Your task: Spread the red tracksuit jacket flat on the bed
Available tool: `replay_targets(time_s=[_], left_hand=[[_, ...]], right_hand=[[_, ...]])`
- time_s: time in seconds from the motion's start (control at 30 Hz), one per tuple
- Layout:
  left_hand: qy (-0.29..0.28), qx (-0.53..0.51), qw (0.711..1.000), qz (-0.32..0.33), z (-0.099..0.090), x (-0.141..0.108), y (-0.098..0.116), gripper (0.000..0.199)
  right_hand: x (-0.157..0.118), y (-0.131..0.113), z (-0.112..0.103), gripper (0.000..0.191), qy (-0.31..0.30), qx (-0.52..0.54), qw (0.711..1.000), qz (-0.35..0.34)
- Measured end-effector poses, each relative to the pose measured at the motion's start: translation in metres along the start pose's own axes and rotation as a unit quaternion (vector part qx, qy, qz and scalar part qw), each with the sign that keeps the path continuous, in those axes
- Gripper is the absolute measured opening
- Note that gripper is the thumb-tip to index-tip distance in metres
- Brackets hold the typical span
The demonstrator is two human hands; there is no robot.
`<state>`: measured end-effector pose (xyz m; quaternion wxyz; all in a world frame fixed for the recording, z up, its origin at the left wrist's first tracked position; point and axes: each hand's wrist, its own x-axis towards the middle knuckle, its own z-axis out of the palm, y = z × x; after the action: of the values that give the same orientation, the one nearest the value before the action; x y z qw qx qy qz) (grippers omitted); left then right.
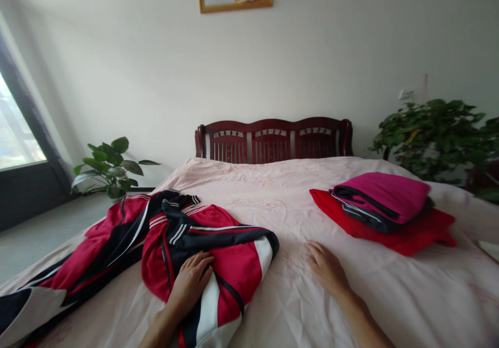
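A red, navy and white striped garment (237,265) lies bunched on the pink bedsheet (288,192). My left hand (193,275) rests palm down on it, fingers lying flat and holding nothing. To its left, a second garment in the same colours (113,233) stretches toward the bed's left edge. My right hand (325,265) is on the sheet, empty, with its fingers extended, between the striped garment and a pile of folded clothes. That pile has a magenta piece (390,192) over a dark one, with a red cloth (413,233) underneath.
A dark red wooden backrest (273,139) stands beyond the bed against the wall. Leafy plants are at the left (111,166) and right (436,134). A framed picture (236,9) hangs above. A dark-framed glass door (27,181) is at far left.
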<state>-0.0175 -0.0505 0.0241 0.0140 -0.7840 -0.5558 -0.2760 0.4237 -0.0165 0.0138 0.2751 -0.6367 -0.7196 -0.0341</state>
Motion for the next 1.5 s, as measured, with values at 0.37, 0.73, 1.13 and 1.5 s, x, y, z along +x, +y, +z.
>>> replay_targets(time_s=[0.37, 0.73, 1.13, 1.5], left_hand=[[0.006, 0.005, 1.000, 0.002, 0.0012, -0.0004, -0.0010, 0.032], [0.005, 0.002, 1.000, -0.006, 0.0014, 0.0002, -0.0005, 0.032], [0.002, 0.010, 1.000, 0.001, 0.0023, -0.0002, -0.0026, 0.033], [-0.007, 0.013, 1.000, -0.001, 0.0001, 0.0000, 0.0001, 0.033]], right_hand=[[-0.0003, -0.0011, 0.0004, 0.041, 0.012, 0.012, 1.000, 0.003], [-0.0008, 0.0011, 0.0029, 0.043, 0.017, 0.008, 1.000, -0.010], [-0.0016, 0.0017, 0.0041, 0.045, 0.006, -0.009, 1.000, -0.010], [-0.0021, 0.0005, 0.0035, 0.046, 0.002, -0.026, 1.000, -0.015]])
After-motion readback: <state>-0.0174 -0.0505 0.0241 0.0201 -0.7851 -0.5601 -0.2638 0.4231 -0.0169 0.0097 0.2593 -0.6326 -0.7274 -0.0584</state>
